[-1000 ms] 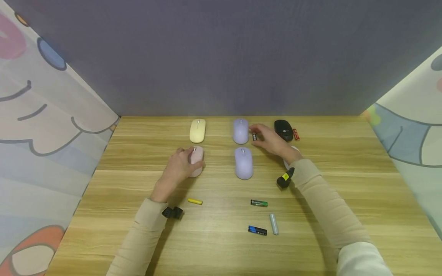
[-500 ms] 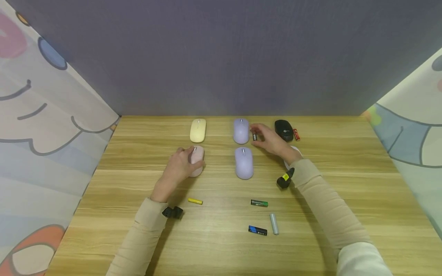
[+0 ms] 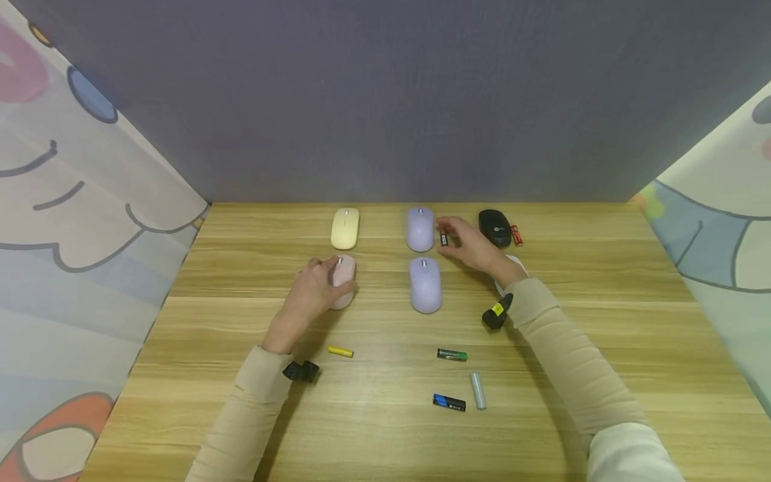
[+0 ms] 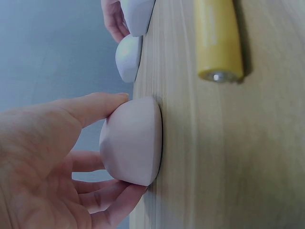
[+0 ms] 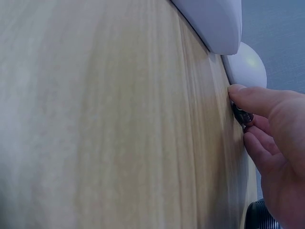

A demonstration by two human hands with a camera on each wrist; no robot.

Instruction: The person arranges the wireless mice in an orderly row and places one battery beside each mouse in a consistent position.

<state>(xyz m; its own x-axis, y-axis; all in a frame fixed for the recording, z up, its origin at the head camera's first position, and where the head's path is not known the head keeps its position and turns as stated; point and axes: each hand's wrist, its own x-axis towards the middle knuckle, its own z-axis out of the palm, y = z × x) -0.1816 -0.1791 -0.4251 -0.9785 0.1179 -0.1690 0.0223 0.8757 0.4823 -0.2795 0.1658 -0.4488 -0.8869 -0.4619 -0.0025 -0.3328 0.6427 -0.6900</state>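
Observation:
My left hand [image 3: 313, 288] grips a pale pink computer mouse [image 3: 344, 271] on the wooden table; in the left wrist view the thumb lies on one side of the mouse [image 4: 133, 140] and fingertips on the other. Further right, my right hand [image 3: 472, 246] pinches a small black battery [image 3: 444, 239] at the table surface, beside the back lilac mouse [image 3: 420, 229]. In the right wrist view the thumb and fingers partly hide that battery [image 5: 242, 116]. A second lilac mouse [image 3: 425, 286] sits in front of the first.
Behind stand a yellow mouse [image 3: 345, 229] and a black mouse [image 3: 495, 227] with a red battery [image 3: 517, 235]. My right wrist partly covers a white mouse [image 3: 517, 264]. Nearer lie yellow [image 3: 340, 351], green [image 3: 452, 355], silver [image 3: 478, 391] and blue-black [image 3: 449, 402] batteries.

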